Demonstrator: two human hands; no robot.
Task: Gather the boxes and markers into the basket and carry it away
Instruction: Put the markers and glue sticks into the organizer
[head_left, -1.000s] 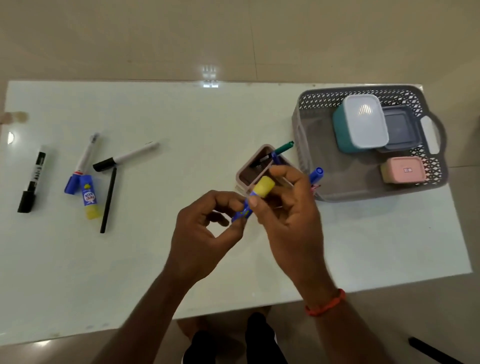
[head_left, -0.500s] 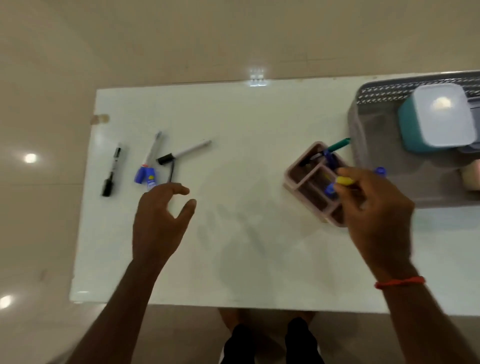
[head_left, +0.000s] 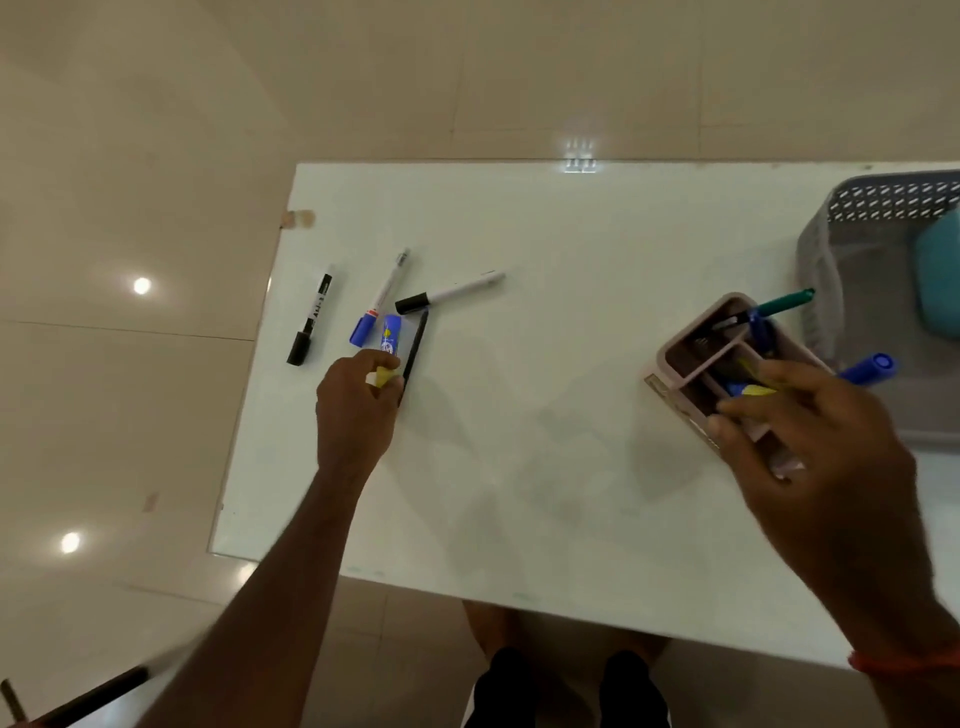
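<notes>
On table (head_left: 519, 441) | left hand (head_left: 356, 410) grip closing on blue-yellow glue stick (head_left: 390, 343) | right hand (head_left: 815, 441) grip unclear

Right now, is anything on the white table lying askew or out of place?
Yes. The pink divided plastic organizer looks tipped over beside the grey perforated basket, and a green marker and a blue marker stick out. Other markers lie scattered near the left hand.

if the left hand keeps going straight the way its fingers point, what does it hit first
Most likely the blue-and-yellow glue stick: the left hand already has its fingertips at the yellow end. The thin black pen lies just beside it.
</notes>
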